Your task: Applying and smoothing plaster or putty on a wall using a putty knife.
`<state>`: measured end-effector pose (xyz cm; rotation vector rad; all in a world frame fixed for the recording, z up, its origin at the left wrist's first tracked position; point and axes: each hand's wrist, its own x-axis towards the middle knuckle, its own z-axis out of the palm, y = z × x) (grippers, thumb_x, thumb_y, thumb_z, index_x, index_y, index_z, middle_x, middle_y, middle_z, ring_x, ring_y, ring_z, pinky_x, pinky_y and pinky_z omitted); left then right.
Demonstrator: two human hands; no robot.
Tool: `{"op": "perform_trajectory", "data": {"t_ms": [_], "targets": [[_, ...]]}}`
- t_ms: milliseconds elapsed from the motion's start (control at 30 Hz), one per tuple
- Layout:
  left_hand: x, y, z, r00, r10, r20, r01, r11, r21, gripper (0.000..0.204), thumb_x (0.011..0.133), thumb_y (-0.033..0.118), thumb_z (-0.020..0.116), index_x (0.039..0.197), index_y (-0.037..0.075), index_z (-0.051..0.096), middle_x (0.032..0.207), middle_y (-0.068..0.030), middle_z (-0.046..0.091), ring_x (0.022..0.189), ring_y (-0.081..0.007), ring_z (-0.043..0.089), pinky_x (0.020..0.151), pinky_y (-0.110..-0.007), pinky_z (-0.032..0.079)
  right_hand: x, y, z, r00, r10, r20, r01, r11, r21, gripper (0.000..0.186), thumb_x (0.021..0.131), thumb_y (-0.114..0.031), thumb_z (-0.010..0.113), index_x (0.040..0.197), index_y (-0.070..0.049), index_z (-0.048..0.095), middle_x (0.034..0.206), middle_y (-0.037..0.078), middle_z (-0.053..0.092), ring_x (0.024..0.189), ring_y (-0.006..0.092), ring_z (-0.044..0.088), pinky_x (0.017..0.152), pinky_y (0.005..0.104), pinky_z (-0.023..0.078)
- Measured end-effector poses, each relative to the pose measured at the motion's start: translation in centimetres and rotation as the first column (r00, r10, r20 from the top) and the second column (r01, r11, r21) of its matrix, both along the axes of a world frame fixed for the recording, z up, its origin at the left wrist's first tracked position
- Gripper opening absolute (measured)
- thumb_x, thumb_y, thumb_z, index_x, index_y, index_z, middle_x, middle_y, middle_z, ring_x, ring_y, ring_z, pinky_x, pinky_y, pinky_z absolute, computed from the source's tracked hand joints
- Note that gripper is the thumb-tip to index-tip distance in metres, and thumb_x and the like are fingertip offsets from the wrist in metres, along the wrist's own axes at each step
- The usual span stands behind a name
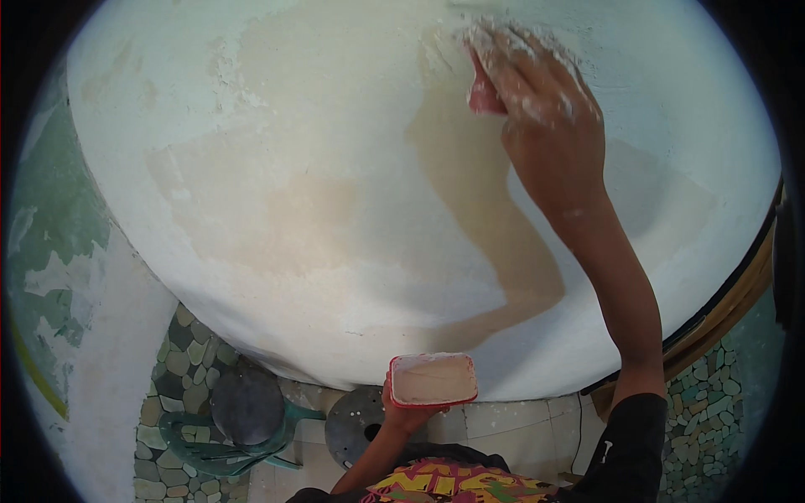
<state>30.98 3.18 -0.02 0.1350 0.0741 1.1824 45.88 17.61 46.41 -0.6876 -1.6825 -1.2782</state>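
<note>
My right hand (545, 101), smeared with white paste, is closed on a small red scraper (485, 90) against the upper part of a large curved white surface (277, 243). Its fingertips are partly hidden by paste and blur. The surface has beige patches and some rough white smears near that hand, and my arm's shadow falls across it. Low in the view, my left hand (402, 412) holds a red-rimmed rectangular tub (433, 377) of pale creamy paste, its fingers wrapped round the tub's side.
Below are a green plastic chair (184, 444) with a dark round object (246, 405) on it, a grey disc (348, 427) with a hole, pebble and square floor tiles (503, 432). A patchy green-white wall (80, 293) is at left, wooden trim (734, 298) at right, a thin cable near the floor.
</note>
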Motion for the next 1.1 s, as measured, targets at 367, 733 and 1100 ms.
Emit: {"op": "perform_trajectory", "data": {"t_ms": [367, 733, 1100], "targets": [[0.0, -2.2, -0.2, 0.998, -0.018, 0.055, 0.019, 1.0, -0.015, 0.087, 0.097, 0.074, 0.046, 0.161, 0.015, 0.041, 0.163, -0.0217, 0.042, 0.137, -0.055, 0.052, 0.088, -0.07, 0.055, -1.5, 1.4, -2.4, 0.998, 0.064, 0.0, -0.064, 0.994, -0.083, 0.061, 0.08, 0.009, 0.069, 0.138, -0.01, 0.07, 0.142, 0.006, 0.069, 0.134, 0.0304, 0.062, 0.113, 0.0453, 0.05], [-1.4, -4.3, -1.1, 0.999, -0.025, 0.049, 0.026, 0.999, -0.028, 0.091, 0.097, 0.076, 0.043, 0.163, 0.014, 0.037, 0.162, -0.0236, 0.044, 0.135, -0.055, 0.054, 0.089, -0.07, 0.056, -1.2, 1.7, -8.1, 0.989, 0.146, 0.01, -0.137, 0.951, -0.278, 0.056, 0.086, 0.003, 0.065, 0.14, -0.011, 0.068, 0.147, 0.006, 0.065, 0.14, 0.0288, 0.058, 0.117, 0.0432, 0.049], [-1.6, -4.7, -1.3, 0.98, -0.085, 0.183, 0.07, 0.994, 0.087, 0.08, 0.104, 0.068, 0.04, 0.163, 0.014, 0.038, 0.166, -0.0214, 0.04, 0.146, -0.0541, 0.044, 0.101, -0.076, 0.051, -0.7, 1.7, -4.2, 0.999, 0.039, -0.021, -0.041, 0.995, -0.092, 0.047, 0.084, 0.0, 0.065, 0.129, -0.008, 0.072, 0.136, 0.01, 0.071, 0.129, 0.0308, 0.065, 0.111, 0.0456, 0.052]]}}
